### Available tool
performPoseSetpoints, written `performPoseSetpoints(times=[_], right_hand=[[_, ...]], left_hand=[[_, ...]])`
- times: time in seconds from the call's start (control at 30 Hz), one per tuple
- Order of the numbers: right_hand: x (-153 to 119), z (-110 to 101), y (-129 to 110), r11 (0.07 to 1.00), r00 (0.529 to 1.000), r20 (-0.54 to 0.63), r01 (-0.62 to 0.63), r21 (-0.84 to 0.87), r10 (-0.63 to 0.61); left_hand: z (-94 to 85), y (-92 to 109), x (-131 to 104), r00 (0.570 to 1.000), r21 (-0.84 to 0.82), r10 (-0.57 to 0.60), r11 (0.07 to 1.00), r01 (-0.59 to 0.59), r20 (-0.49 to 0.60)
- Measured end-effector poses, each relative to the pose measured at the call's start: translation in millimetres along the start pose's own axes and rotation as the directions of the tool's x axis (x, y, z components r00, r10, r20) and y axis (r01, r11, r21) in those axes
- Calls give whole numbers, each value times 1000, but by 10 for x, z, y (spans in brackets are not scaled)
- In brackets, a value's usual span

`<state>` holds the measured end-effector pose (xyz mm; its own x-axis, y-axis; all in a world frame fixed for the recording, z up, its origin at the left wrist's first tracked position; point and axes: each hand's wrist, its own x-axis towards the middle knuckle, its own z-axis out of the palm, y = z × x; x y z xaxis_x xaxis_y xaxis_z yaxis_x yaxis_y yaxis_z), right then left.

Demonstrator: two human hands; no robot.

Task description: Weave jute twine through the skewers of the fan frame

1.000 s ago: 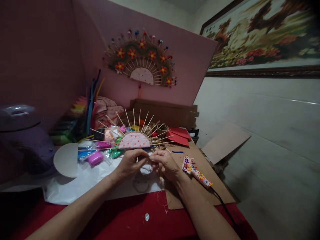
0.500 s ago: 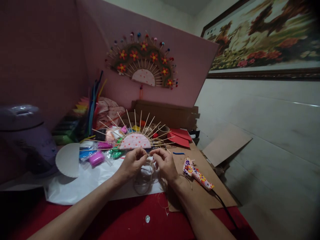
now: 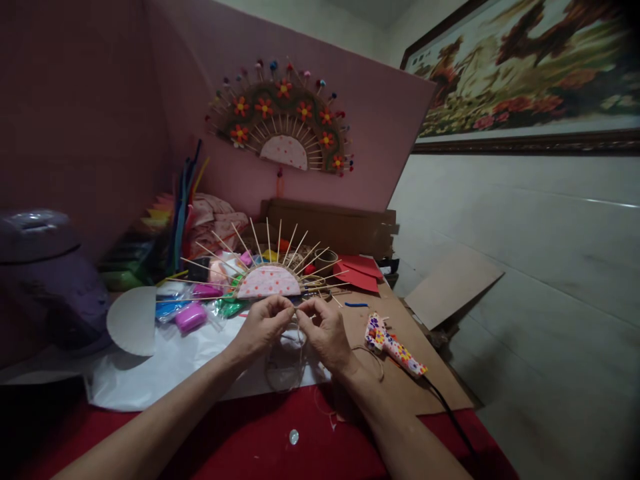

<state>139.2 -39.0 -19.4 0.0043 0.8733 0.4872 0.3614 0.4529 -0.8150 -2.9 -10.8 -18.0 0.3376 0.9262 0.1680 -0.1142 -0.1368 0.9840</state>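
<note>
My left hand (image 3: 264, 325) and my right hand (image 3: 326, 333) meet at the middle of the table, thumbs and fingertips pinched on a thin brown twine (image 3: 301, 343). Its loose loops hang below the fingers over white plastic sheeting. Just behind the hands stands a half-round fan piece (image 3: 270, 281), covered in pink fabric with red dots, with thin wooden sticks spreading from its curved edge. To the right, a flower-patterned glue gun (image 3: 393, 347) lies on a cardboard sheet (image 3: 435, 393), its cord running off the front.
Packets of coloured clay (image 3: 191, 319) and a white half disc (image 3: 133, 321) lie on the left, near a purple container (image 3: 45, 280). Red sheets (image 3: 357, 273) rest behind the cardboard. A finished decorated fan (image 3: 283, 120) hangs on the pink board. A small clear disc (image 3: 293, 437) sits on the red cloth.
My fingertips have drawn closer together on the twine, and my right hand has turned slightly inward. The hanging loops have shifted a little. The view has moved slightly.
</note>
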Motion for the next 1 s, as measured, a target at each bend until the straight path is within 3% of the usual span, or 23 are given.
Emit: performPoseSetpoints(times=[0.17,0.23,0.3,0.4,0.57,0.87,1.0], right_hand=[[20,-10,38,985,996,59,-75,157,66],[22,-16,50,983,996,67,-77,165,66],[10,-20,50,997,1000,-1,7,76,-7],[-21,-25,23,976,975,-104,185,-118,-198],[-43,-32,-17,895,929,-21,350,-278,-370],[-35,-9,56,887,933,-16,337,-317,-360],[-31,-2,80,889,930,-18,345,-303,-367]], left_hand=[[-11,37,-16,980,-210,-122,965,154,158],[10,64,-28,974,-277,-152,941,194,165],[40,84,-32,974,-310,-179,926,213,136],[73,93,-25,976,-335,-195,917,217,96],[69,59,-21,984,-337,-160,924,179,84],[79,42,-35,992,-315,-116,940,129,58],[71,12,-25,996,-207,-88,974,91,23]])
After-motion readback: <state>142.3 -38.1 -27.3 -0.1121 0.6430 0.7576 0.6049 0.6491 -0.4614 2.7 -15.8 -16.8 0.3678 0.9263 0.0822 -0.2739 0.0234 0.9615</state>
